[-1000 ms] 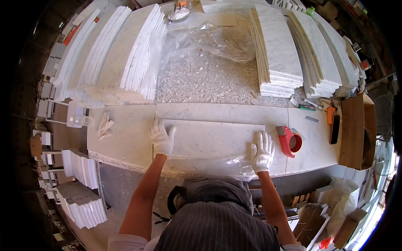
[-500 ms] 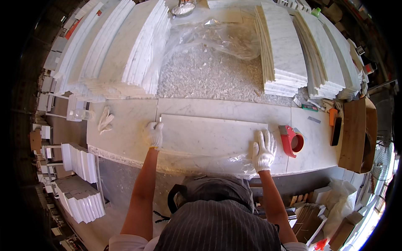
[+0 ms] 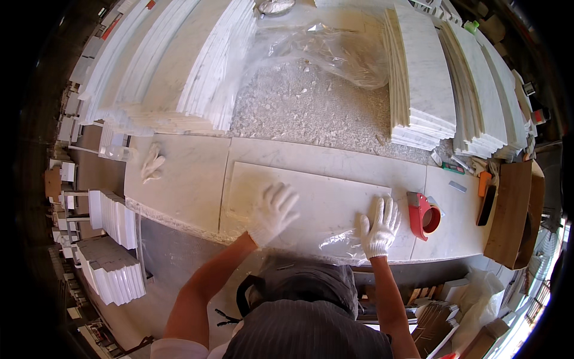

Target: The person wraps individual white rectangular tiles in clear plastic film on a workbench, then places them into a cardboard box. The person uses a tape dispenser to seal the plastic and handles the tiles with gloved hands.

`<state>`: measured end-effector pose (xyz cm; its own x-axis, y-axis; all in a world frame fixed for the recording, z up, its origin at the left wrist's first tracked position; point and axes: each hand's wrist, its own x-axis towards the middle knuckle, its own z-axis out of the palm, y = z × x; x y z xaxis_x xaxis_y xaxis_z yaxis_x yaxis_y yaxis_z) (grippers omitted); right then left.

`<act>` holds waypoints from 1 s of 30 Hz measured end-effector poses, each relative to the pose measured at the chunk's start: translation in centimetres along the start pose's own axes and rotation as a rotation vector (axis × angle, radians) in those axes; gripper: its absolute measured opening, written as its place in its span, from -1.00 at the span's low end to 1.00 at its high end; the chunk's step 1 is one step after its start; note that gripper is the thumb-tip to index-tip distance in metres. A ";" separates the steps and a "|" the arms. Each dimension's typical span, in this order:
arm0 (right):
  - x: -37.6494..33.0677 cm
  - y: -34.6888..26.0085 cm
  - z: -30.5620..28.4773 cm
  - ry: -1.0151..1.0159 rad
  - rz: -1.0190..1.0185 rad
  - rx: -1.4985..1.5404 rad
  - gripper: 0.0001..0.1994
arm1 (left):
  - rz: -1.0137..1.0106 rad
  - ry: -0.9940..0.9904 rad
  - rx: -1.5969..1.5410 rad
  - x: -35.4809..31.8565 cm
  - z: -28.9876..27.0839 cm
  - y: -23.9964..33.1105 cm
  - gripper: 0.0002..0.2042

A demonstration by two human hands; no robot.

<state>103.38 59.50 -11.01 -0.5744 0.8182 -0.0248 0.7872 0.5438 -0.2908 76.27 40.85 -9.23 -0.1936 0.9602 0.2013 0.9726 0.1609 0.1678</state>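
A long white marble slab with faint grey veins lies flat on the workbench in front of me. Clear plastic film covers its near side and catches the light by the bench's front edge. My left hand, in a white knit glove, is over the slab's left part, slightly blurred, fingers spread and holding nothing. My right hand, gloved the same way, lies flat with fingers outstretched at the slab's right end, on the film. Right of it a red tape dispenser with a roll of tape rests on the bench.
Tall stacks of marble slabs stand at the back right, more stacks at the back left. Crumpled plastic film lies between them. A spare glove is on the left; a brush and a cardboard box are at the right.
My left hand has left the slab's left end and moved right and nearer to me, over the slab. My right hand stays at the right end. The whole view has tilted slightly.
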 end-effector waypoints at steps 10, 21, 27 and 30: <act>-0.1 0.1 0.0 -0.037 -0.024 -0.026 -0.09 | 0.597 -0.396 -0.084 -5.4 -0.4 3.0 -0.59; 0.3 0.0 -1.2 -0.035 0.013 0.038 -0.12 | 0.594 -0.243 -0.358 -5.4 -1.6 0.2 -0.68; 0.5 -0.2 -1.5 -0.071 0.016 0.012 -0.14 | 0.272 -0.203 -0.135 -2.0 -3.8 -1.6 -0.65; -0.1 -0.5 -1.6 0.051 -0.043 0.024 -0.16 | 0.095 -0.145 -0.144 -0.5 -5.4 -4.4 -0.67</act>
<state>103.37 59.47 -9.34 -0.5952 0.8027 0.0370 0.7559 0.5750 -0.3130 71.41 38.44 -4.87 -0.0711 0.9939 0.0839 0.9552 0.0436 0.2928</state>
